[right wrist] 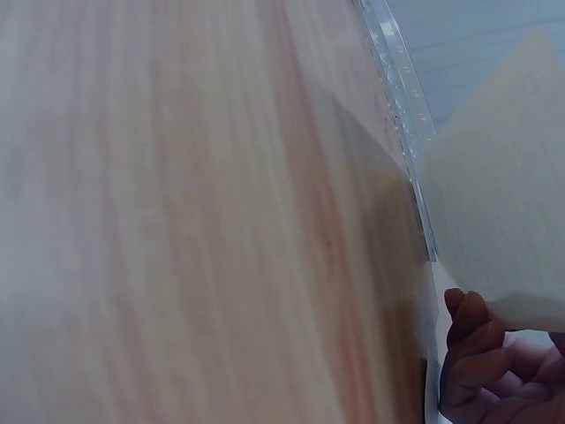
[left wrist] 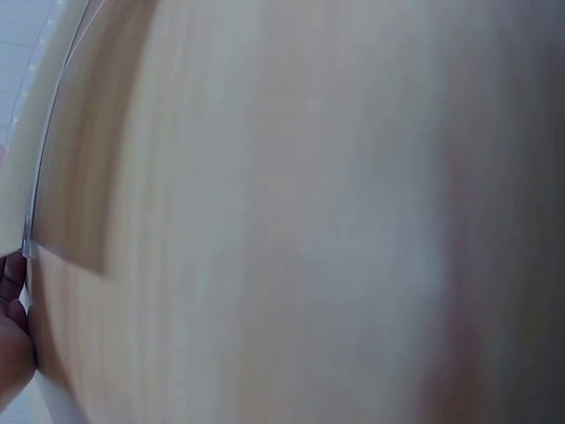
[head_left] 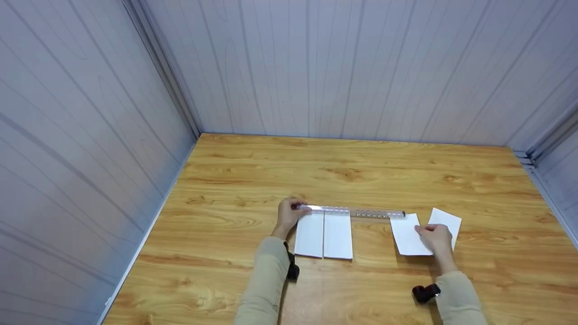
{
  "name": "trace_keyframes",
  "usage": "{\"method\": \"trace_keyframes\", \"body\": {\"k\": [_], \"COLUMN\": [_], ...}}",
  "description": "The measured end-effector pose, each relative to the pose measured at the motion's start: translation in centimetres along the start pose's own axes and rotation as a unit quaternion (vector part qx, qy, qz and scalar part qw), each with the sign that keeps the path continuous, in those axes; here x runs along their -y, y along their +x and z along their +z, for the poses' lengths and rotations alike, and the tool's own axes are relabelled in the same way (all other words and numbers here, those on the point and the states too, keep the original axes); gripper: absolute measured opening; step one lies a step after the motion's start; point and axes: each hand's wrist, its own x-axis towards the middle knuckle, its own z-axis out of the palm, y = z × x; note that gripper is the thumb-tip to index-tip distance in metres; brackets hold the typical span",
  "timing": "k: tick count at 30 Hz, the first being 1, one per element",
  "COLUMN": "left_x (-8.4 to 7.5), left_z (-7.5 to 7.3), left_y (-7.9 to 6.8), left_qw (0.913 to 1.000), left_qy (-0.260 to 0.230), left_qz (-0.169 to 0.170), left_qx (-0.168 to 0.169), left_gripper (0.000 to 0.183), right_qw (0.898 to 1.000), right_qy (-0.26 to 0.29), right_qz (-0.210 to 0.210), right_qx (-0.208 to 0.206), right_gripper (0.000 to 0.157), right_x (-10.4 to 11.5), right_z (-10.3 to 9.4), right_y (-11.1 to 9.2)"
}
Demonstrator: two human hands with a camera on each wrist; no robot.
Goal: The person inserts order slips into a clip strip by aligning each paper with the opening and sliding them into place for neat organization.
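A clear plastic ruler (head_left: 332, 210) lies across the top edges of two white paper pieces (head_left: 309, 234) set side by side with a narrow gap. My left hand (head_left: 290, 214) pinches the ruler's left end; the same hand (left wrist: 12, 331) shows at the left edge of the left wrist view. Between thumb and fingers, my right hand (head_left: 437, 239) pinches a white paper piece (head_left: 408, 237), whose upper edge meets the ruler's right end. In the right wrist view this paper (right wrist: 503, 185) stands tilted above the curled fingers. Another white paper piece (head_left: 446, 220) is partly hidden behind the right hand.
The wood-grain table (head_left: 226, 180) reaches back to a pale panelled wall (head_left: 289, 67), with a second wall (head_left: 90, 135) on the left. Dark wrist cameras (head_left: 426, 293) are strapped at both sleeves.
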Motion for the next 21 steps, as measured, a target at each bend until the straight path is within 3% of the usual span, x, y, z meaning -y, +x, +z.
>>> {"method": "trace_keyframes", "body": {"k": [6, 10, 15, 21], "left_x": [2.6, 3.2, 2.7, 0.1], "left_z": [0.3, 0.4, 0.4, 0.0], "left_y": [0.5, 0.6, 0.5, 0.1], "left_qw": [0.9995, 0.9989, 0.9993, 1.0], "left_qy": [0.028, 0.044, 0.032, -0.004], "left_qz": [-0.011, -0.016, -0.02, -0.005], "left_qx": [-0.007, -0.006, -0.005, -0.001], "left_gripper": [0.015, 0.015, 0.015, 0.015], "right_qw": [1.0, 1.0, 1.0, 1.0], "right_qy": [-0.01, -0.014, -0.011, -0.015], "right_qz": [-0.017, -0.018, -0.013, -0.022], "right_qx": [-0.004, -0.007, -0.001, 0.0], "right_gripper": [0.047, 0.044, 0.044, 0.045], "right_x": [0.2, 0.5, 0.8, 0.7], "right_z": [0.0, 0.1, 0.2, 0.6], "right_y": [0.0, -0.2, -0.3, -0.3]}}
